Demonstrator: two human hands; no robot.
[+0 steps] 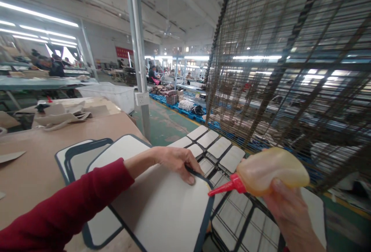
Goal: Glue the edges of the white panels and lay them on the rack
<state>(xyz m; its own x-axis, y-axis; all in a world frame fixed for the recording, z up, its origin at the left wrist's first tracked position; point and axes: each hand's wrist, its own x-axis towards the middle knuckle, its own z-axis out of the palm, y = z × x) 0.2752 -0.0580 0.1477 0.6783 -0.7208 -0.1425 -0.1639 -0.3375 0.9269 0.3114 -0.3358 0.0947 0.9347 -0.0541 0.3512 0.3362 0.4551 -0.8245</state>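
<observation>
Panel (165,213) on table (34,174); bottle (272,171) rightward

The underside of the bottle (272,171) is being hidden by the right hand (286,209), whose wrist is being cut off by the bottom edge, as is the panel (165,209), while the wire rack (290,70) is being blurred.

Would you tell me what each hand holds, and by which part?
The right hand holds the soft yellowish red-nozzled squeeze bottle by its body; the left hand only presses the white, dark-edged panel.
</observation>
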